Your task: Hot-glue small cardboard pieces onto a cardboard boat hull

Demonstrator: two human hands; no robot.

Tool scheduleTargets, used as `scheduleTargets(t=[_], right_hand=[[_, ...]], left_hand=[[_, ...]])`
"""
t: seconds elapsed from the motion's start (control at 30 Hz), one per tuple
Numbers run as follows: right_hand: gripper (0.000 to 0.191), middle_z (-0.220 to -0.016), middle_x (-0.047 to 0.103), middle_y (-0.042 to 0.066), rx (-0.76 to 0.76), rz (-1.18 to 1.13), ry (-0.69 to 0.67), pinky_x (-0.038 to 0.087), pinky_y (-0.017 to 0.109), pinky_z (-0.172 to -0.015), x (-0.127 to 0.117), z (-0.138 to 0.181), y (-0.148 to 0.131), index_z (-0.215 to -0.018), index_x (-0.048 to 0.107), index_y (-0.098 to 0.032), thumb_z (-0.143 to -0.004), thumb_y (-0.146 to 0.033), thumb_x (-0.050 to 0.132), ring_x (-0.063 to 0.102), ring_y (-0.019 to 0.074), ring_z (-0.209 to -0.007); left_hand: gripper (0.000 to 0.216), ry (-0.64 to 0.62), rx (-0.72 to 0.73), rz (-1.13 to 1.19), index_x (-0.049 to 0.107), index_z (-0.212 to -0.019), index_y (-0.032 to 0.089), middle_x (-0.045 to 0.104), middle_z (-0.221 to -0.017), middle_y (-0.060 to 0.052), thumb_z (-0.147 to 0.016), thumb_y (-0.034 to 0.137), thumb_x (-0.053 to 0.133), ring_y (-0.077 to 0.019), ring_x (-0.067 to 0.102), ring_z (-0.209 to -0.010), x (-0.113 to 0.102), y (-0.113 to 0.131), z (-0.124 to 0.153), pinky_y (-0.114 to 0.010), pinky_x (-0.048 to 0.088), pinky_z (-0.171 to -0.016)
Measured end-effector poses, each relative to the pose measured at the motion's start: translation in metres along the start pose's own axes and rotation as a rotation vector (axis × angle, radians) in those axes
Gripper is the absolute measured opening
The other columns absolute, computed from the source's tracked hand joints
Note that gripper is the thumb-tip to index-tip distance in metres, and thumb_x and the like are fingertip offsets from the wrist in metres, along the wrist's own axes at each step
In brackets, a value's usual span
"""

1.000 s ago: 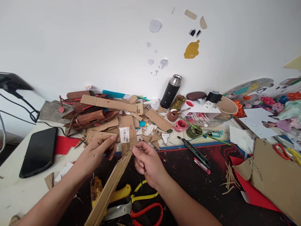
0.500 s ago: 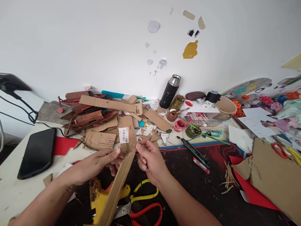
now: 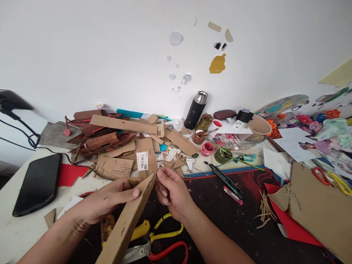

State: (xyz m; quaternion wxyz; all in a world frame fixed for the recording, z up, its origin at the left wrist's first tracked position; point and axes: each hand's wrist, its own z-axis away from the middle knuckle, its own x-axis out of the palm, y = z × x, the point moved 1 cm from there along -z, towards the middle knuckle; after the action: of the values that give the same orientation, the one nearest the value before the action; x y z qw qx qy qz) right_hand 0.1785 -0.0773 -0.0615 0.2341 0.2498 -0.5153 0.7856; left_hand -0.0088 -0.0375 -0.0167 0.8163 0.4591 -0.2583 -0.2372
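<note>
A long folded cardboard strip point(image 3: 125, 220) slants from the lower edge up to a narrow tip in front of me. My left hand point(image 3: 117, 196) is closed on its upper part, thumb on top and fingers behind. At the tip, my right hand point(image 3: 172, 189) pinches with thumb and forefinger; the other fingers curl in. Whether some small scrap is also in that pinch I cannot make out. Below the strip lie scissors point(image 3: 167, 253) with a red and a yellow handle, partly covered by it. A yellow tool point(image 3: 141, 229) is mostly hidden behind the cardboard.
Brown model boats point(image 3: 107, 141) and cardboard scraps point(image 3: 119, 167) crowd the back left, beside a phone point(image 3: 38, 185). Paint jars point(image 3: 207, 148) and a black flask point(image 3: 195, 110) stand along the wall. A utility knife point(image 3: 225, 179) lies right of my hands, near a cardboard sheet point(image 3: 321, 205).
The strip has rolled in my hands, so its broad flat face now shows. My left thumb lies flatter across it. The whole view has shifted slightly.
</note>
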Motion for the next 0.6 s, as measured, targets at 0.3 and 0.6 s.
scheduleTargets(t=[0.3, 0.6], right_hand=[[0.059, -0.047, 0.044, -0.013, -0.013, -0.026, 0.003, 0.016, 0.018, -0.034, 0.001, -0.001, -0.001, -0.078, 0.057, -0.021, -0.075, -0.066, 0.095, 0.029, 0.0041, -0.036], [0.058, -0.047, 0.043, -0.013, -0.060, 0.064, -0.035, 0.020, 0.018, -0.033, -0.001, 0.000, 0.002, -0.077, 0.056, -0.021, -0.079, -0.067, 0.092, 0.031, 0.0040, -0.034]], left_hand=[[0.052, 0.286, 0.051, 0.315, 0.078, -0.066, 0.021, 0.075, -0.060, -0.002, -0.061, 0.068, 0.098, -0.0234, 0.072, -0.060, -0.019, -0.006, -0.002, -0.030, 0.059, -0.058], [0.070, 0.486, 0.149, 0.579, 0.081, -0.120, 0.023, 0.088, -0.090, -0.005, -0.063, 0.058, 0.102, -0.0284, 0.083, -0.083, -0.030, -0.001, -0.011, -0.032, 0.070, -0.074]])
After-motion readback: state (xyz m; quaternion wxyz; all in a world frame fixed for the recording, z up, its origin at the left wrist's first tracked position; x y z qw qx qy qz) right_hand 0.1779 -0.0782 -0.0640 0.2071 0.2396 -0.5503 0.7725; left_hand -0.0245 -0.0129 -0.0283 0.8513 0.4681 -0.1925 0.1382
